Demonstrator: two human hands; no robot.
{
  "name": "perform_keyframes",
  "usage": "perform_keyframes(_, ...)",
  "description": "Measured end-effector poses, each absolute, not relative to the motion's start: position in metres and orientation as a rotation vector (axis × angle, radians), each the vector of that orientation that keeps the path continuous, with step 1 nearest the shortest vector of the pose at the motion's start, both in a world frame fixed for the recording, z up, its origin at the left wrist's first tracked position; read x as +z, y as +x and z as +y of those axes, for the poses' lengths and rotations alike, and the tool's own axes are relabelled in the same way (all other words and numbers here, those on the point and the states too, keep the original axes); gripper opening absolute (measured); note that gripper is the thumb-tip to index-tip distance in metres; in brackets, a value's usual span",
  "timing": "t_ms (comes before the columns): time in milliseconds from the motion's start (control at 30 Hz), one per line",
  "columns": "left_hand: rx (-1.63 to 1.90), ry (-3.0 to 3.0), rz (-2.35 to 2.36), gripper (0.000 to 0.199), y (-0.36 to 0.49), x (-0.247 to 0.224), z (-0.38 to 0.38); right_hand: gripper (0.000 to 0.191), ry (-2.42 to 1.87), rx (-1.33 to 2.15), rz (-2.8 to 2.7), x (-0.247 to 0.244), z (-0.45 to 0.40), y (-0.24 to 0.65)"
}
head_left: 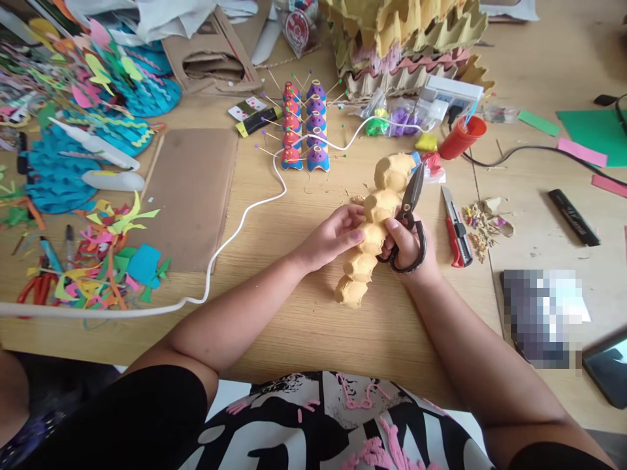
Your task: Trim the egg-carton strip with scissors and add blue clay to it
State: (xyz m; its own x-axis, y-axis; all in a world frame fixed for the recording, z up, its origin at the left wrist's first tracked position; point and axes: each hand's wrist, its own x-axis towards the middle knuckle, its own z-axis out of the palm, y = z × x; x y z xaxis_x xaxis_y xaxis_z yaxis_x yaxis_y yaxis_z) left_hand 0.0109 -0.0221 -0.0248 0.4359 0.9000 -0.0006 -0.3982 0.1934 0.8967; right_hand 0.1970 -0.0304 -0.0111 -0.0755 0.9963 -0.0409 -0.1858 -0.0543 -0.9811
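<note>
A tan-yellow strip of egg-carton cups slants over the table in front of me, its lower end nearer my body. My left hand has its fingers and thumb closed on the left side of the strip, near its middle. On the other side, my right hand holds black-handled scissors, with the blades pointing up and away. The right thumb also presses against the strip. Small yellow scraps lie just beyond the left hand.
Painted carton caterpillars with pins stand ahead. A white cord crosses the left side, by cardboard and paper scraps. To the right are a red cutter, a red cup and a black marker. Stacked egg trays stand behind.
</note>
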Motion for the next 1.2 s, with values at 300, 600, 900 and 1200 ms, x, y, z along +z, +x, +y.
perform_keyframes(300, 1.105, 0.854, 0.547, 0.063, 0.009, -0.02, -0.022, 0.051, -1.002, 1.535, -1.277, -0.007, -0.041, 0.194)
perform_keyframes(600, 1.164, 0.74, 0.627, 0.06, 0.007, -0.014, -0.018, 0.04, -1.333, 0.887, -1.382, -0.014, -0.035, 0.197)
perform_keyframes(900, 1.173, 0.605, 0.647, 0.039, 0.003, -0.02, -0.013, 0.034, -1.461, 0.427, -1.862, -0.02, -0.03, 0.204)
perform_keyframes(1200, 1.123, 0.479, 0.596, 0.029, -0.002, -0.02, -0.01, 0.034, -1.373, 0.317, -1.968, -0.03, -0.024, 0.207)
